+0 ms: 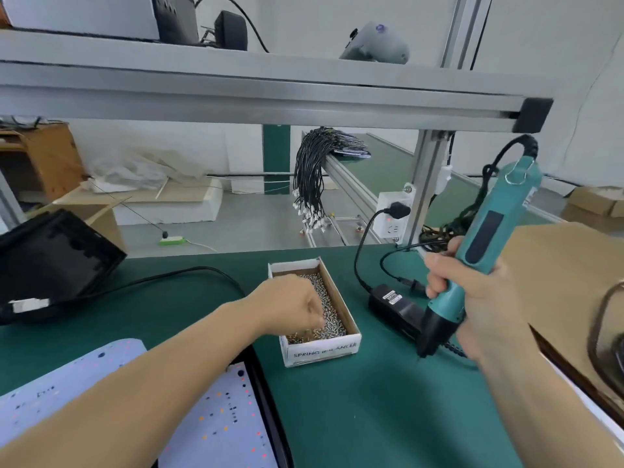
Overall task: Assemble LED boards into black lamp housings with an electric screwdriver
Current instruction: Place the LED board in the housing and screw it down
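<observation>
Head view. Left hand (293,307), at centre frame, reaches into the cardboard screw box (351,327); fingers are curled down among the small screws (329,312), though whether one is pinched cannot be told. Right hand (479,298), at right of frame, grips the teal electric screwdriver (486,244) around its body, bit pointing down just above the green bench mat (354,400). A black power adapter (395,307) lies beside the bit. At lower left, a white LED board (219,423) sits in a black lamp housing (270,417), partly covered by the left forearm. A second black housing (50,261) rests tilted at left edge.
</observation>
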### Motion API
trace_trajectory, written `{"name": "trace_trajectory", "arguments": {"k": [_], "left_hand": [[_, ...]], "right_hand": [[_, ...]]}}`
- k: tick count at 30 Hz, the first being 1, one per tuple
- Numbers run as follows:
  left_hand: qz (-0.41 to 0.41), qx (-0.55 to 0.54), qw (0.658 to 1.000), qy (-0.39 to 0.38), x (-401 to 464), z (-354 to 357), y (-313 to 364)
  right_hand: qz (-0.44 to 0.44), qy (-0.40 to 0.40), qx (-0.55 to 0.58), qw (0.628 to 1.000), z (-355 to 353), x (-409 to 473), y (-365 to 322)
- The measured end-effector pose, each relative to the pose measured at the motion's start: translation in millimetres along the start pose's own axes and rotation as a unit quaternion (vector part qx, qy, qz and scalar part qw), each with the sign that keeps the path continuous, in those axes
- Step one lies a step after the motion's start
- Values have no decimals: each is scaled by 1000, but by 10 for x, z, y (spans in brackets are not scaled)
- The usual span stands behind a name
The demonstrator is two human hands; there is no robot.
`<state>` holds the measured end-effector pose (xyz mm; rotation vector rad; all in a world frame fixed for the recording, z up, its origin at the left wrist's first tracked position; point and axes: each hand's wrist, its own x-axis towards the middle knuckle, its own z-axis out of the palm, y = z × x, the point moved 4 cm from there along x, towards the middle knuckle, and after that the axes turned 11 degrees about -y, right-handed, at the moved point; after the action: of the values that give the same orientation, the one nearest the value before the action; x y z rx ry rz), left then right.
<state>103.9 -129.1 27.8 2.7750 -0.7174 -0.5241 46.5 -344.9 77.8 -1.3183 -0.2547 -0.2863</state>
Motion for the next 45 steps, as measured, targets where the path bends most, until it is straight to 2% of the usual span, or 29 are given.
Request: {"name": "trace_trajectory", "arguments": {"k": [2,14,17,19,24,26,28,29,31,34,39,43,45], "left_hand": [[-4,23,999,32,79,7,56],[-52,89,995,0,324,168,160],[-55,75,996,0,316,172,137],[-58,64,996,14,289,181,112],[-47,114,990,62,224,205,136],[-52,58,993,88,184,158,129],[-51,-127,984,116,130,70,72],[-43,-259,958,117,97,33,41],[-15,-467,877,108,-33,-36,1],[34,-630,771,89,-328,-159,-38],[111,-754,638,113,-927,-175,-102],[125,-821,541,134,-1323,9,-132],[124,-841,505,150,-1472,78,-133]], "right_hand": [[-6,6,7,1000,57,2,39],[-15,-25,22,999,281,-38,58],[-13,-27,15,999,292,-57,43],[-13,-30,14,999,293,-67,32],[-13,-41,5,999,332,-88,15],[-10,-41,6,999,345,-105,6],[-8,-49,10,999,356,-117,-13],[-6,-53,13,998,365,-122,-28],[-4,-60,29,998,381,-135,-62],[0,-103,75,992,493,-158,-128],[38,-173,242,954,819,-244,-261],[33,-176,285,942,1100,-285,-358],[30,-178,290,940,1248,-307,-377]]}}
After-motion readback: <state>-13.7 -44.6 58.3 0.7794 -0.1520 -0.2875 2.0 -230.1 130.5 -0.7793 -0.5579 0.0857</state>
